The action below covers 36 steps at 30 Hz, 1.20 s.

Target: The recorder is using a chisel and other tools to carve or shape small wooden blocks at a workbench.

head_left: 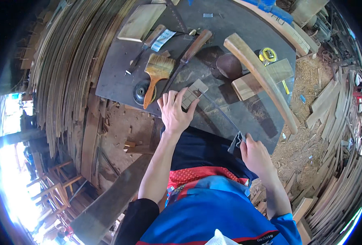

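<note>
My left hand (177,113) is closed on a small pale wooden block (198,87) with lines cut across its face, pressing it on the dark tabletop near the front edge. My right hand (256,157) grips a long thin metal tool (221,112) by its dark handle, which looks wrapped. The rod-like blade runs up and left, its tip at the block's right side. Whether it is a file or a narrow saw I cannot tell. Left of my left hand lies a wide paintbrush (158,71) with a wooden handle, resting partly over a round black disc (140,92).
A wood-handled tool (195,47) and a chisel (148,43) lie at the back. On the right are a curved wooden piece (260,73), a wood block (246,86), a yellow tape measure (267,55) and a round brown object (228,65). Stacked planks (66,61) stand left.
</note>
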Motion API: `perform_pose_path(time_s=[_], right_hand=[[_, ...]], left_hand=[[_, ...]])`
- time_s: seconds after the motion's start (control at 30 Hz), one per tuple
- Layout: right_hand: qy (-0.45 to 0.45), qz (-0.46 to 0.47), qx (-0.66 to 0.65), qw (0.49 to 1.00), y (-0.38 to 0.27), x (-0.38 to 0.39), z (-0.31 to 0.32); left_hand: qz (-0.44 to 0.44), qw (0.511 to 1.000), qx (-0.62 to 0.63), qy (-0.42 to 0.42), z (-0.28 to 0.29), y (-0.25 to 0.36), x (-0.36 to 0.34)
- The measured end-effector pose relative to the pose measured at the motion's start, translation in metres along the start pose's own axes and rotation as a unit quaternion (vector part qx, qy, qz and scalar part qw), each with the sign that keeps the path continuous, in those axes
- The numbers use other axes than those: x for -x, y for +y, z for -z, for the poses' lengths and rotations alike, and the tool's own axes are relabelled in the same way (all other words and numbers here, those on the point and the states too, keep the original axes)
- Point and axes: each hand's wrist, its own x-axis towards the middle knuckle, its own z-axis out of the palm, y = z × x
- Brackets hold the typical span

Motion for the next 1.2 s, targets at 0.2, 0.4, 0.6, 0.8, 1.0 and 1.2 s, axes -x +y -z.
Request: perform_pose_path(time_s=[0.2,0.4,0.6,0.8,1.0,1.2], right_hand=[[0.023,0.019,0.053,0.998,-0.026,-0.05,-0.001],[0.023,0.031,0.056,0.998,-0.049,-0.094,-0.009],[0.026,0.024,0.021,0.999,-0.025,-0.05,-0.007],[0.042,0.053,0.05,0.996,-0.032,-0.066,-0.012],[0.027,0.028,0.016,0.999,-0.059,-0.091,-0.01],[0.018,0.004,0.0,1.0,-0.031,-0.04,-0.013]], left_hand=[[-0.014,1.0,-0.007,0.011,0.001,-0.002,-0.004],[-0.003,1.0,-0.009,0.018,-0.005,-0.004,-0.003],[-0.024,0.999,0.031,0.008,-0.001,0.001,-0.005],[-0.027,0.999,0.019,0.036,-0.003,-0.002,-0.003],[-0.048,0.998,0.029,0.027,-0.005,-0.009,-0.007],[-0.032,0.999,0.012,0.009,0.0,-0.004,-0.005]])
